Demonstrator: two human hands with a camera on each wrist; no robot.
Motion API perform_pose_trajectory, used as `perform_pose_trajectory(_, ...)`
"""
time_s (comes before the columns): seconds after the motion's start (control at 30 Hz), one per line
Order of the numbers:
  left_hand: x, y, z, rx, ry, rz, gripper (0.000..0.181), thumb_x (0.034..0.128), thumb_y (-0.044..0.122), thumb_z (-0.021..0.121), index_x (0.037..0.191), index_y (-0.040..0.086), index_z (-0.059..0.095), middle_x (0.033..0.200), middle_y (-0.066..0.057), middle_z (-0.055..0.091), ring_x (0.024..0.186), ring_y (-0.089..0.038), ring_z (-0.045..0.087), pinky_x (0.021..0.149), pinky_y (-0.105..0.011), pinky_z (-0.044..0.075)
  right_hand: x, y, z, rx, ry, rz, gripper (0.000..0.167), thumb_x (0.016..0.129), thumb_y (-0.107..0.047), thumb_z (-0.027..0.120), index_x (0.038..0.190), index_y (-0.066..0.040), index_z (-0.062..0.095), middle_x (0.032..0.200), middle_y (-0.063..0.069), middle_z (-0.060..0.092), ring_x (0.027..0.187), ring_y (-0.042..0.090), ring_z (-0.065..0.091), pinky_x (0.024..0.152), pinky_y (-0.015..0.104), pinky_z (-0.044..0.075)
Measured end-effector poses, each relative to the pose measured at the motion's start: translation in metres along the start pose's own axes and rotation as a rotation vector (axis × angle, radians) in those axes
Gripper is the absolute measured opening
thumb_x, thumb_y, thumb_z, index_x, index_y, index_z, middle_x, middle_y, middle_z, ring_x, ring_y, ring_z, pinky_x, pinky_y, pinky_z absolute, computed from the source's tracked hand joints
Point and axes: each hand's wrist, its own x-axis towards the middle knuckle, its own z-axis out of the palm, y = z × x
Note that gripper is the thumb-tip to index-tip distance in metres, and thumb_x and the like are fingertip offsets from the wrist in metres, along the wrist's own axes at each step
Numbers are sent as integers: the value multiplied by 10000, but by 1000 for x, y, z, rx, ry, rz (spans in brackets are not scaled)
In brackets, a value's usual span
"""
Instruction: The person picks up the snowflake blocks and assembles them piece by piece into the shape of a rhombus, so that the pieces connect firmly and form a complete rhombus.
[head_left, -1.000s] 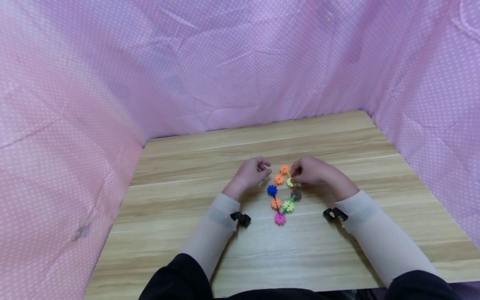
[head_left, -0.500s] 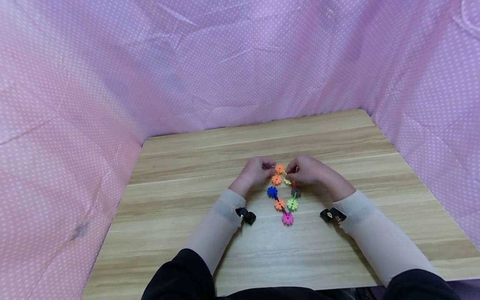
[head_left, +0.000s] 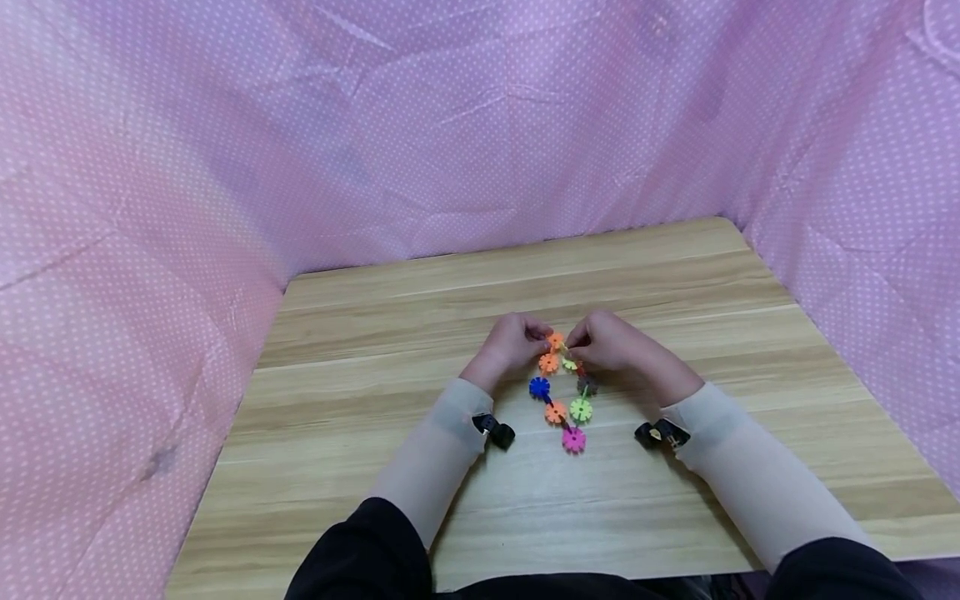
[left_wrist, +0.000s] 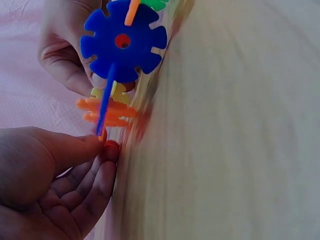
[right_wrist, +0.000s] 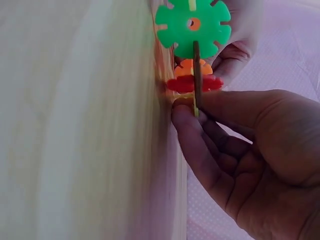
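Notched plastic snowflake discs are slotted together in a loop on the table. In the head view, my left hand (head_left: 513, 342) pinches the top orange snowflake disc (head_left: 555, 340) between thumb and fingers. My right hand (head_left: 611, 340) pinches the yellow-green snowflake disc (head_left: 570, 364) close by, at the loop's upper right. Below the left fingers run another orange disc (head_left: 549, 363) and a blue disc (head_left: 539, 387). A magenta disc (head_left: 573, 440) lies nearest me, beside a light green disc (head_left: 581, 409). In the right wrist view, a red disc (right_wrist: 192, 83) shows edge-on; fingers partly cover the join.
The wooden table (head_left: 360, 375) extends around the loop. Pink dotted cloth (head_left: 480, 150) hangs behind it and along both sides. Black wrist devices (head_left: 493, 432) sit on both sleeves, near the tabletop.
My left hand, earlier apart from the loop, has moved right and taken hold of the top orange disc. My right hand shifts slightly left with the yellow-green disc; the loop's top follows left.
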Motion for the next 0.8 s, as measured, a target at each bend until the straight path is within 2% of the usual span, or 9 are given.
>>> perform_pose_trajectory(0.1,-1,1,1,-6,-4,-12,146,956,82,785,1099,101,806,942,41,755,867,-87,696,776,-245,587,1,0,2,3,13,0,123,979,-54,726,925,-99,827,805,25,736,625,158,601,586,302,518)
perform_pose_trajectory(0.23,-2,1,3,-9,0,-24,131,962,85,778,1087,113,808,928,54,747,862,-83,690,780,-256,590,2,1,4,-2,24,13,103,966,-45,742,934,-92,828,849,6,754,670,160,634,614,309,547)
perform_pose_trajectory(0.4,-5,-2,4,-24,5,-36,135,949,66,787,1075,109,811,901,54,739,842,-99,687,764,-260,587,3,1,6,24,8,36,90,970,-51,745,949,-86,825,863,13,761,708,173,654,656,325,568)
perform_pose_trajectory(0.5,-5,-4,4,-23,-3,-23,148,952,69,784,1095,101,807,915,51,739,848,-103,687,766,-257,585,3,2,7,37,-2,32,75,970,-62,750,956,-83,821,849,12,758,694,175,652,653,334,571)
perform_pose_trajectory(0.6,-6,-8,3,-8,-17,-13,217,956,87,784,1173,98,784,959,51,735,879,-97,678,798,-257,581,1,4,8,35,-13,7,58,966,-87,760,978,-81,816,869,11,760,721,178,666,685,346,584)
perform_pose_trajectory(0.7,-10,-14,-3,32,-21,-8,328,968,151,782,1291,114,736,1034,53,724,941,-105,670,856,-285,577,-4,6,5,8,-8,23,81,976,-169,766,1016,-114,810,923,-8,758,796,173,682,756,361,591)
perform_pose_trajectory(0.8,-17,-21,-16,100,1,14,429,983,283,769,1385,162,682,1176,34,702,1072,-157,658,954,-364,563,-9,13,-1,-13,54,63,149,987,-247,759,1067,-127,796,970,1,751,856,193,689,805,396,594)
